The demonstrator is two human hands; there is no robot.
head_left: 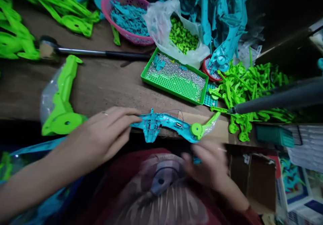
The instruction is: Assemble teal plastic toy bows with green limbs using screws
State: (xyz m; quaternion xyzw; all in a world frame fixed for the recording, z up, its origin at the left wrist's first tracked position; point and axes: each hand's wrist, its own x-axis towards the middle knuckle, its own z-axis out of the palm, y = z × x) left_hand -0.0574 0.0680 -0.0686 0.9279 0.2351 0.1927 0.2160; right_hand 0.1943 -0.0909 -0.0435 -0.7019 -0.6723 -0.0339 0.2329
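Lying along the front edge of the desk (113,80), a curved blue shell (165,120) is turned with its hollow side up, so that its thin wires are left exposed. Its left end is gripped by the bent fingers of the left hand (108,130), probably so that the part is kept from sliding, since its middle juts past the edge. At its right end a small green arm (196,130) is set. Just below that joint the right hand (209,161) is blurred, its fingers half curled; whether anything is held there cannot be told.

Behind the shell, toward the desk's right side, a green tray (174,87) of screws is placed, presumably where it can be easily reached; its low rim seems meant to stop small metal from being scattered. Loose green pieces are kept together in a plastic bag (161,19) beyond it. Near the front left corner a larger green arm (66,93) is laid, apparently put aside, while a hammer (83,52) is rested farther back.
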